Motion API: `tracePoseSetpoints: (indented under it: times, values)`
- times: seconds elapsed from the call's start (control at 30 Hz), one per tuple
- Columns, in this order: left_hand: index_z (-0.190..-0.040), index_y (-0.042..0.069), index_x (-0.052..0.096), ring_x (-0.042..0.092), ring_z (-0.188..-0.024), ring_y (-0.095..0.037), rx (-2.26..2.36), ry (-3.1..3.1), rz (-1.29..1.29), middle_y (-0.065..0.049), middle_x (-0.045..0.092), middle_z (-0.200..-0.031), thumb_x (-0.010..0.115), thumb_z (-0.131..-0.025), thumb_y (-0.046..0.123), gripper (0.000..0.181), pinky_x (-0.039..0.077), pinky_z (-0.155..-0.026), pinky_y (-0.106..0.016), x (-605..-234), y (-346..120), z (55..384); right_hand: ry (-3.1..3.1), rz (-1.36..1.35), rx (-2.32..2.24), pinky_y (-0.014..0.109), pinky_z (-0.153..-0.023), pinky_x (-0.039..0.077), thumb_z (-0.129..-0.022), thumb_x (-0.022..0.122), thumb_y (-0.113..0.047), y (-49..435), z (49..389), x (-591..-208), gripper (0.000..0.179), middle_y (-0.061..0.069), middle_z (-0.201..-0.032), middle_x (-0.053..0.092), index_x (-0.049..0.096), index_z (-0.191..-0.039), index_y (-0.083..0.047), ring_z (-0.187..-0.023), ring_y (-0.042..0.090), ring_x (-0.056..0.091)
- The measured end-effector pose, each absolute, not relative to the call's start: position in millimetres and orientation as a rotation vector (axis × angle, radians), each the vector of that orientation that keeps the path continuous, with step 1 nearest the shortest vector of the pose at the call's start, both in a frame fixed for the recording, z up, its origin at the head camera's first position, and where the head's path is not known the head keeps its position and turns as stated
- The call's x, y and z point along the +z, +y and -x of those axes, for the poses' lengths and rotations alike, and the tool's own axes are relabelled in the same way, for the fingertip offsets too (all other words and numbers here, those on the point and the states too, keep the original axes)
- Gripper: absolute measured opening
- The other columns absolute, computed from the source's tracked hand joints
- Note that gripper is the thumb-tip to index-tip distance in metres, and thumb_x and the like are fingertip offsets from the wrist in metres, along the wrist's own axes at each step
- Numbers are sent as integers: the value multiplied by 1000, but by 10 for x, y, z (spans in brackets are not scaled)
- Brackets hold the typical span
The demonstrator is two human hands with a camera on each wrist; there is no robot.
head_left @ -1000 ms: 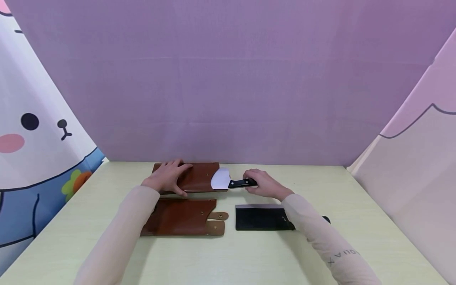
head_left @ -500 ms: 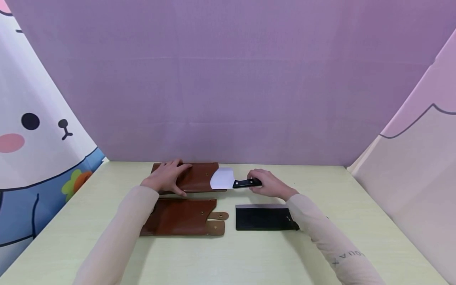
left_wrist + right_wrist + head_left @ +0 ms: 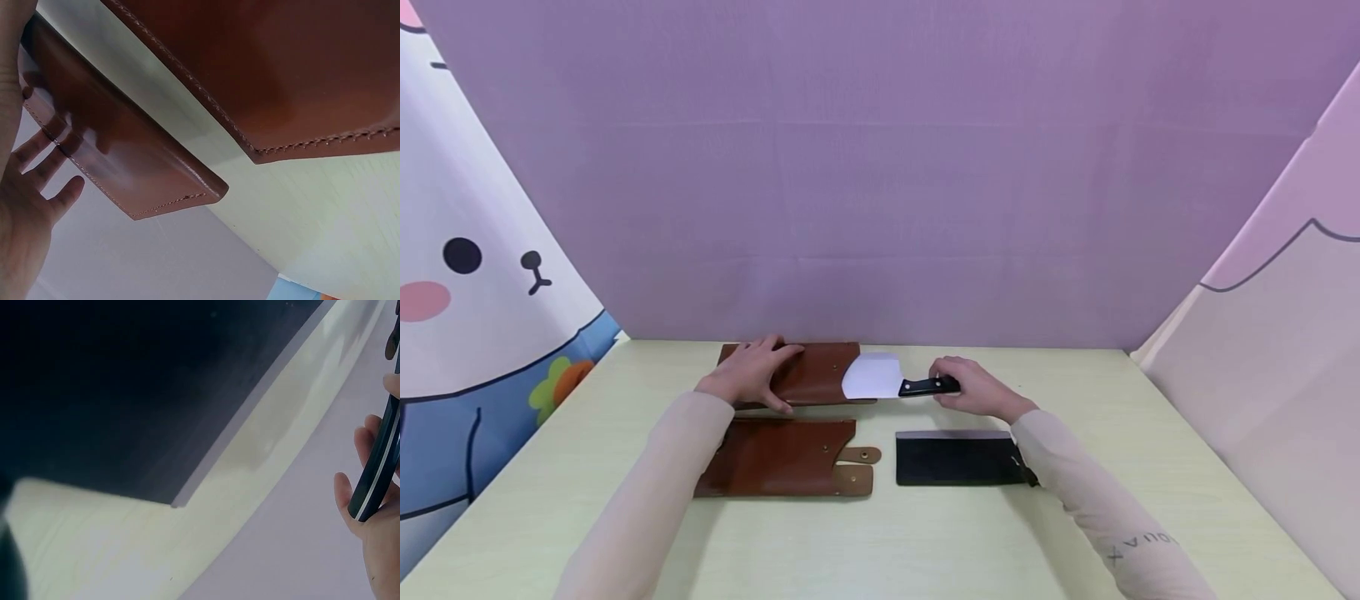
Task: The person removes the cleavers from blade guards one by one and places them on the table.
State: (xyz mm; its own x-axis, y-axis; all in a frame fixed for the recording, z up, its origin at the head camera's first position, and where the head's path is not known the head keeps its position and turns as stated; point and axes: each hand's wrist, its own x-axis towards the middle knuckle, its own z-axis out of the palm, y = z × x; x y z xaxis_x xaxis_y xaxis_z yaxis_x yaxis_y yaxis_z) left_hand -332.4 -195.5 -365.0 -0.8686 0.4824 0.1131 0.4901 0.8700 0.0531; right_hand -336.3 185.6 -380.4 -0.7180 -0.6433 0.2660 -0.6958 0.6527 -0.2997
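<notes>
A cleaver point(image 3: 874, 376) with a bright blade lies partly inside a brown leather sheath point(image 3: 820, 373) at the back of the table. My right hand point(image 3: 973, 387) grips its black handle point(image 3: 928, 386), which the right wrist view also shows in the palm. Across that sheath's closed half my left hand point(image 3: 751, 372) holds it, thumb at the near edge and fingers at the far, stitched edge. In the left wrist view the little finger sticks out free of the leather point(image 3: 125, 156). The part of the blade inside the sheath is hidden.
Nearer me lies a second brown sheath point(image 3: 782, 458) with two tan strap tabs point(image 3: 853, 479). To its right is a black-bladed cleaver point(image 3: 958, 461) with a pale edge, its handle end hidden by my right forearm. A purple cloth wall point(image 3: 880, 208) rises behind the table.
My right hand has moved right with the cleaver, and more of the bright blade shows outside the sheath. The left hand and the held sheath have barely moved.
</notes>
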Motion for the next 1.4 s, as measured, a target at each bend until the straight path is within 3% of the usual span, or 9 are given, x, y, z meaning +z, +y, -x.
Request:
tracePoseSetpoints:
  times: [1.4]
  values:
    - [-138, 14, 40, 45, -114, -34, -134, -2911, 779, -15, 43, -125, 80, -55, 56, 101, 34, -96, -57, -3640, -1975, 3299, -2718, -1104, 587, 29, -68, 41, -73, 69, -8, 2134, 3316, -3750, 22, -4, -73, 57, 59, -92, -12, -69, 12, 49]
